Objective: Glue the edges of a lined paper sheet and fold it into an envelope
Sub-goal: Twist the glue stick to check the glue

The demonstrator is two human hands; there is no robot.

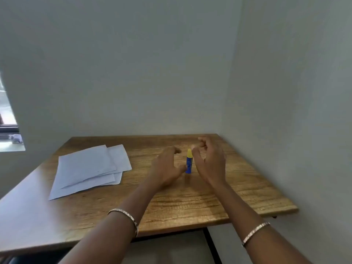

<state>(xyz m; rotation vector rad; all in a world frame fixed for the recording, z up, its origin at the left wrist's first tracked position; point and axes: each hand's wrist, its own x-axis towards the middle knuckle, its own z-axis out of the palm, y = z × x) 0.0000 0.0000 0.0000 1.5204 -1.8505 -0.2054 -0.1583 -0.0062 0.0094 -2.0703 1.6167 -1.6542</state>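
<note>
Loosely curled, left hand [165, 168] and right hand [209, 165] flank upright glue stick [189, 162].

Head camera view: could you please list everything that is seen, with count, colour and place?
glue stick: 1, blue with a yellow cap, upright on the table between the two hands
paper sheets: at least three, pale, overlapping on the left part of the table
table: 1, brown wood grain, in the corner of the walls
walls: 2, pale grey, behind and to the right
window: 1, bright, at the left edge
bracelets: 2, silvery, one on each wrist
left hand: 1, left of the glue stick, fingers loosely curled
right hand: 1, right of the glue stick, fingers loosely curled; contact unclear
</note>
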